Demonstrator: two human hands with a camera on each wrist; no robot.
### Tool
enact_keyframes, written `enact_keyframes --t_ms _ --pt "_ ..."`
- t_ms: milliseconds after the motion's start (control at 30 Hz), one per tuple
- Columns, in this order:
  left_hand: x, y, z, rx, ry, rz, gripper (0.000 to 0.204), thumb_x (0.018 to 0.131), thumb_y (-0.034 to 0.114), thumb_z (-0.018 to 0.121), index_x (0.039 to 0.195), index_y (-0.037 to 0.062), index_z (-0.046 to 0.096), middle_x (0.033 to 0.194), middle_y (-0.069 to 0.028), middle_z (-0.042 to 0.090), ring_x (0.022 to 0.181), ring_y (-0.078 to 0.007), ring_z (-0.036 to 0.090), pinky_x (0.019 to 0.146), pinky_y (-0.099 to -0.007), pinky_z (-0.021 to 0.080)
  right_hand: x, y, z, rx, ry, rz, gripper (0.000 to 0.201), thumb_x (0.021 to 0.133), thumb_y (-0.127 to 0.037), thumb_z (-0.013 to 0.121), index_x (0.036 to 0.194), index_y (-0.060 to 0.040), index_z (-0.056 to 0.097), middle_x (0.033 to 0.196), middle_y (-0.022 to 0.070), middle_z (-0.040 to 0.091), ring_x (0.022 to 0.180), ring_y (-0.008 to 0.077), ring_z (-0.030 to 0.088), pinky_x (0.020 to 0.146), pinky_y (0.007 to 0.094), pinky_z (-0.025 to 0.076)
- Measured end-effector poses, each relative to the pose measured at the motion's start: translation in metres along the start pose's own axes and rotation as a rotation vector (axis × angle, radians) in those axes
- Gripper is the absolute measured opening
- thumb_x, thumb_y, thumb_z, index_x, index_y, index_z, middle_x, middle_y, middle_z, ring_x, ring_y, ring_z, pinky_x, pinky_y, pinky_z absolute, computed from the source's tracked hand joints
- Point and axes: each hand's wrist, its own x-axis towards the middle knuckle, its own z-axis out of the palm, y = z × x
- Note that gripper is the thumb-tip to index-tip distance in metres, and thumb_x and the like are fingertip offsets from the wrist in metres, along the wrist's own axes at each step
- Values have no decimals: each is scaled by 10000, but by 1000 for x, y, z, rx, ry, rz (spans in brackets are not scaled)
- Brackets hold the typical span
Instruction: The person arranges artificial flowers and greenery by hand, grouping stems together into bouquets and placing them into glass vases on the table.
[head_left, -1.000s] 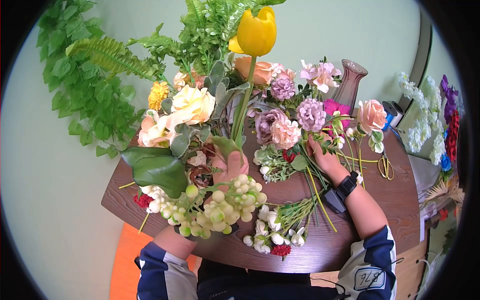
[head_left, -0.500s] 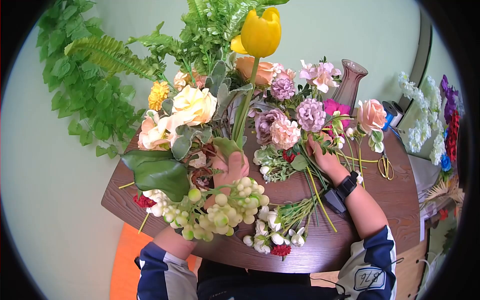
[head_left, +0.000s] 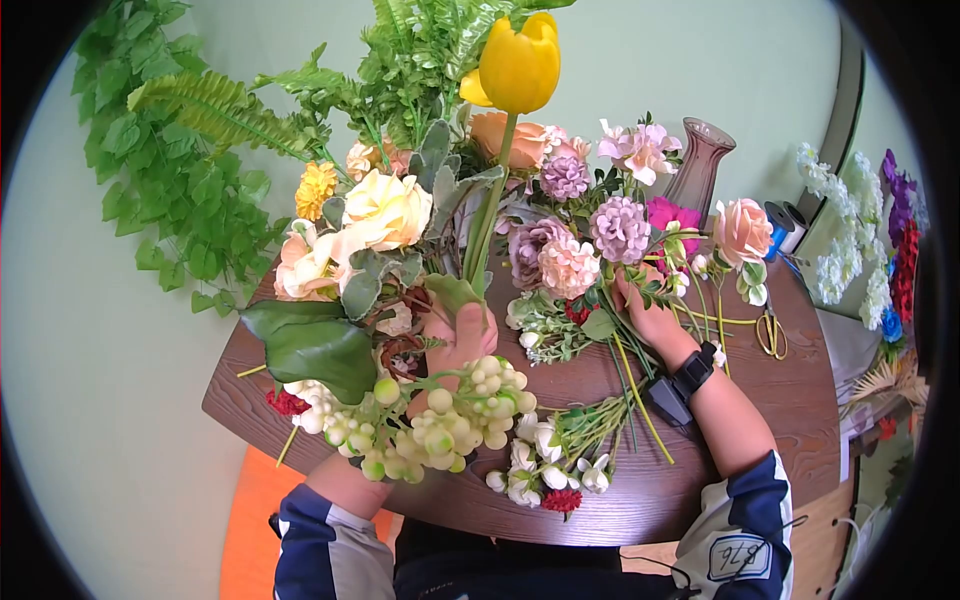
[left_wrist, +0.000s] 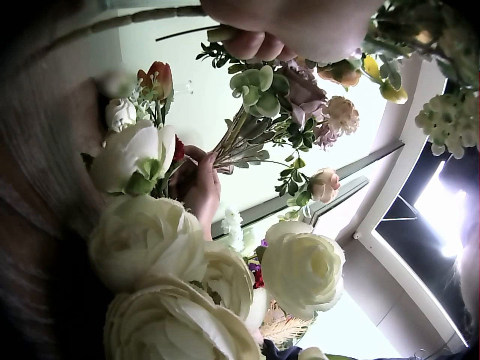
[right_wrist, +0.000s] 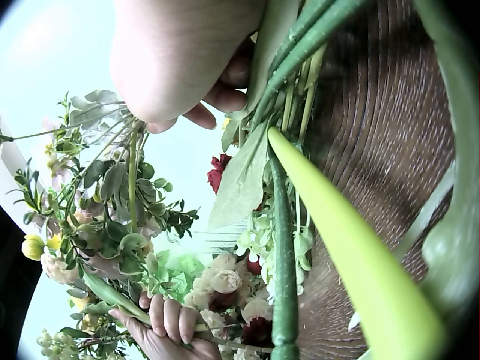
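Fingers of the left hand (head_left: 462,335): curled round the green stem of a yellow tulip (head_left: 519,65), thumb uppermost. Fingers of the right hand (head_left: 648,312): closed on a bunch of thin green stems (left_wrist: 234,139), just below the mauve and pink blooms.

Tulip: nearly upright, its flower above the left hand and the surrounding blossoms.

About the left hand: one large cream rose (head_left: 388,211); one broad dark-green leaf (head_left: 318,350); one cluster of pale green-white berries (head_left: 440,425), hanging below the hand.

About the right hand: one mauve pompom bloom (head_left: 621,230); one peach rose (head_left: 743,233), to its right; one pair of yellow-handled scissors (head_left: 771,336), on the dark brown wooden table (head_left: 790,400).

Near the table's front edge: white buds (head_left: 540,455) on green stems, lying flat. Behind: one mauve glass vase (head_left: 697,170).
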Motion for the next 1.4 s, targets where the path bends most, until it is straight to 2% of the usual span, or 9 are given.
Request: enact_keyframes --t_ms 467,567,767,1033,1167,1400 --pt "1 2 2 -24 -20 15 305 925 332 479 802 56 438 580 -19 442 460 -91 380 428 -227 301 0 3 1 21 1 -65 87 766 21 433 819 -9 494 554 90 513 515 227 503 518 324 371" --pt "1 2 2 -29 -24 18 305 926 330 479 797 56 438 577 -17 441 459 -90 380 426 -227 300 0 -2 0 58 -22 11 96 762 26 436 828 -6 497 557 89 510 515 219 501 514 317 371" --pt "1 3 2 -39 -30 24 306 927 326 478 786 57 438 570 -14 438 455 -88 379 423 -225 298 0 5 1 13 -6 -42 86 763 29 436 814 -1 497 559 95 512 509 210 504 501 313 367" --pt "1 3 3 -52 -41 32 309 928 321 477 772 58 438 562 -9 436 451 -84 378 418 -223 296 -1 21 5 -32 2 -23 82 796 -66 490 847 -4 507 609 146 504 595 323 491 576 386 359" --pt "1 4 4 -59 -47 35 310 929 318 477 765 58 438 557 -7 434 449 -82 378 416 -222 295 -4 34 9 -88 46 -40 88 800 -73 493 862 -15 515 635 149 511 626 327 490 597 390 357" --pt "1 5 5 -71 -56 44 313 931 313 476 752 59 438 550 -3 432 446 -79 377 412 -220 292 -2 20 5 -34 -5 -7 59 800 -58 473 830 -19 507 613 126 511 610 304 496 588 376 362"
